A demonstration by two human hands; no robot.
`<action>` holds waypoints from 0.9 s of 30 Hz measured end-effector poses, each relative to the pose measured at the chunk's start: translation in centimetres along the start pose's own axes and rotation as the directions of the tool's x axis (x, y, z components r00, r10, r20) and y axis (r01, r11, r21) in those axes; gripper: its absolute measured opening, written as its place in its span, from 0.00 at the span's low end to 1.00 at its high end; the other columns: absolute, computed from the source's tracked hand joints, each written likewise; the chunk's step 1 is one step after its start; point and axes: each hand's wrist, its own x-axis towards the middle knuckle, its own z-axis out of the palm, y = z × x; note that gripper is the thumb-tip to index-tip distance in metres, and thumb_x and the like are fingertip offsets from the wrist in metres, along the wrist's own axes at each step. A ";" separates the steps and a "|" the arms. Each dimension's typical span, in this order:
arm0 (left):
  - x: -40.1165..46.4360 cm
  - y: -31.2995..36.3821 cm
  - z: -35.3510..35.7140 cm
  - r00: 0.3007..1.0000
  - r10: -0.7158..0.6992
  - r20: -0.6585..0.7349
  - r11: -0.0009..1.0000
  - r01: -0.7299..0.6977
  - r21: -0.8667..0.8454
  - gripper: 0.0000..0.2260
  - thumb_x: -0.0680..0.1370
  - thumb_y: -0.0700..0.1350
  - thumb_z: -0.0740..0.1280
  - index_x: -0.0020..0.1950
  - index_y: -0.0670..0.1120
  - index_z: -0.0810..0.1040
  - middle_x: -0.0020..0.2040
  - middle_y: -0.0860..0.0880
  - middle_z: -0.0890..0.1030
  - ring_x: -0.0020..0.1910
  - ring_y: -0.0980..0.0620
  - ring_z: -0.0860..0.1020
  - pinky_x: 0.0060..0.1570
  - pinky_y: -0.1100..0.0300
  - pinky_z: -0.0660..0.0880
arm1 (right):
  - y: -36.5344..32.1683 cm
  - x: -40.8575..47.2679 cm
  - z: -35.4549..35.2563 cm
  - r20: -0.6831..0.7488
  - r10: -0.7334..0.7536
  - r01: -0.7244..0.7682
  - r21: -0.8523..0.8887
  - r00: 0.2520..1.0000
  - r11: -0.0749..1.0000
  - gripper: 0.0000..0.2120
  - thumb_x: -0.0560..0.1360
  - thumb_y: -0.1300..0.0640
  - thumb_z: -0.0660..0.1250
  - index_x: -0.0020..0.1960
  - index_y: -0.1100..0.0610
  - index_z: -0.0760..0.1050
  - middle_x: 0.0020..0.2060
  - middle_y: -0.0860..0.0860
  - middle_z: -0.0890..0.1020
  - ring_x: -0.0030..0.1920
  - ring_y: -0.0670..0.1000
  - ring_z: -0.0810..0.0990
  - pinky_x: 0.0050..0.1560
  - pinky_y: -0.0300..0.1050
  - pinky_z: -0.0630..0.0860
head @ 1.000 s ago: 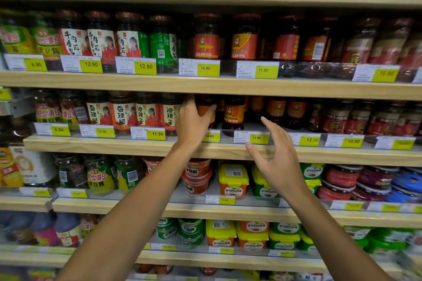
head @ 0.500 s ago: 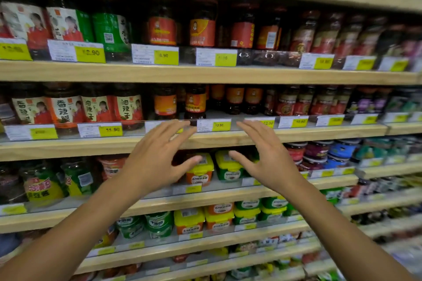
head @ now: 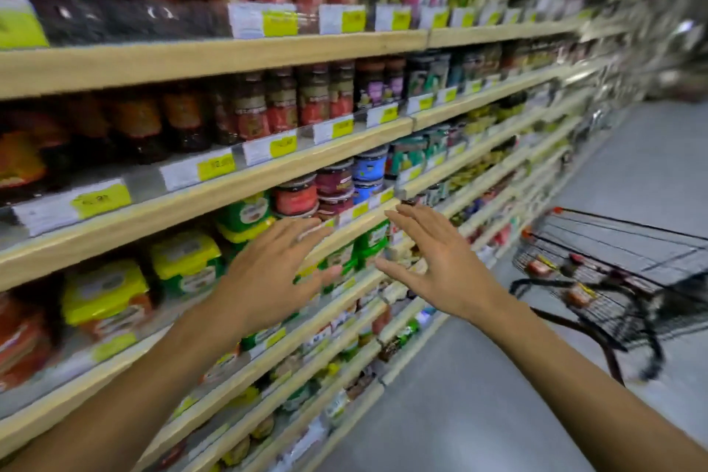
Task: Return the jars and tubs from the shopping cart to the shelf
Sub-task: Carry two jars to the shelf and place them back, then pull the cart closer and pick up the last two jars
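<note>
Left hand (head: 268, 276), right hand (head: 440, 264) (grips empty), outstretched

Shelf (head: 214, 61) boards: pale beige wood tone along every front edge. Price tags (head: 264, 20): white with a yellow-green block; print blurred, not legible. Jars (head: 251, 115) on the upper rows: dark brownish glass with red and orange labels. One short jar (head: 369, 167): blue label, dark lid; beside it a jar (head: 295, 195) with a red label. Tubs (head: 186, 261): bright yellow lids, some over green bodies, some over orange-red. Shopping cart (head: 613, 280): black wire mesh with small red-orange corner pieces; items inside show reddish patches, blurred. Floor (head: 479, 395): plain light grey.
</note>
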 end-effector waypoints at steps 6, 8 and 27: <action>10.5 8.9 5.6 0.985 0.157 0.069 0.987 -0.158 0.014 0.41 0.72 0.77 0.38 0.79 0.60 0.60 0.79 0.58 0.62 0.77 0.54 0.60 0.75 0.51 0.62 | 11.7 -5.2 -4.4 -0.041 0.164 -0.166 -0.054 0.986 0.985 0.39 0.76 0.26 0.54 0.81 0.45 0.58 0.80 0.46 0.62 0.80 0.53 0.56 0.80 0.57 0.56; 13.9 12.5 7.2 0.976 0.195 0.097 0.980 -0.197 0.014 0.41 0.72 0.78 0.38 0.80 0.60 0.59 0.79 0.58 0.61 0.79 0.53 0.59 0.76 0.51 0.60 | 15.7 -7.1 -5.9 -0.054 0.210 -0.213 -0.065 0.976 0.975 0.40 0.76 0.25 0.53 0.81 0.45 0.59 0.79 0.47 0.63 0.80 0.53 0.58 0.79 0.58 0.57; 35.5 42.4 24.3 0.727 0.645 0.236 0.764 -0.624 -0.165 0.48 0.69 0.80 0.36 0.79 0.55 0.65 0.77 0.54 0.67 0.76 0.54 0.64 0.74 0.56 0.62 | 40.7 -26.0 -14.0 -0.098 0.742 -0.748 -0.142 0.663 0.649 0.35 0.79 0.30 0.57 0.81 0.44 0.57 0.78 0.46 0.64 0.78 0.50 0.59 0.77 0.46 0.54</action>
